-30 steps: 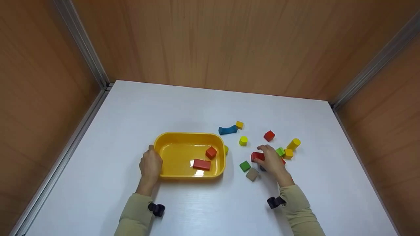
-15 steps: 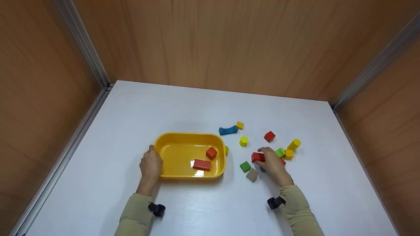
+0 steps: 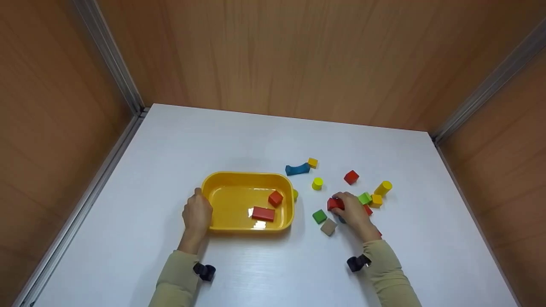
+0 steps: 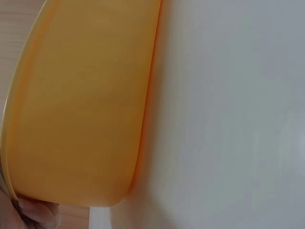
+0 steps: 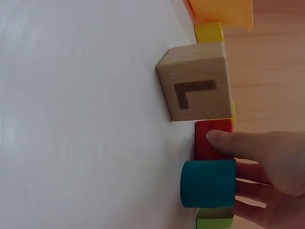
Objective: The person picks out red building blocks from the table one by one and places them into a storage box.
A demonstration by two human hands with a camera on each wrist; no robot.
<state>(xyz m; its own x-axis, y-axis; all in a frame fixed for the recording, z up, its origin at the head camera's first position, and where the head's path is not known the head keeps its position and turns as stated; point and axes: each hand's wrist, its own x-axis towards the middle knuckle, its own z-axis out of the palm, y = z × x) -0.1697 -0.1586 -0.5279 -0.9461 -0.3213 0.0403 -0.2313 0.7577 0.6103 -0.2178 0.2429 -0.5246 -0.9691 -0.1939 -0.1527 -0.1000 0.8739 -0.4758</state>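
Note:
My left hand point(image 3: 198, 213) grips the left end of the yellow tray point(image 3: 230, 202) at its rim. In the left wrist view the tray's outer wall point(image 4: 81, 109) fills the left side, fingers point(image 4: 40, 212) curled at its rim. Two red blocks lie inside: a cube point(image 3: 275, 198) and a longer block point(image 3: 263, 214). To the right, my right hand point(image 3: 354, 215) pinches another red block point(image 3: 332, 204) between thumb and fingers, low over the table. A teal cylinder point(image 5: 208, 183) stands close by, partly covering the fingers in the right wrist view.
Near the right hand lie a dark green block point(image 3: 319, 216), a wooden cube marked L point(image 3: 328, 227), a light green block point(image 3: 364, 198), a yellow cube point(image 3: 376, 201) and a yellow cylinder point(image 3: 383, 188). Farther back are a red cube point(image 3: 351, 177) and a blue curved block point(image 3: 297, 169).
The right hand's fingers have come together onto the red block, which stays about where it was. The left hand and tray have hardly moved.

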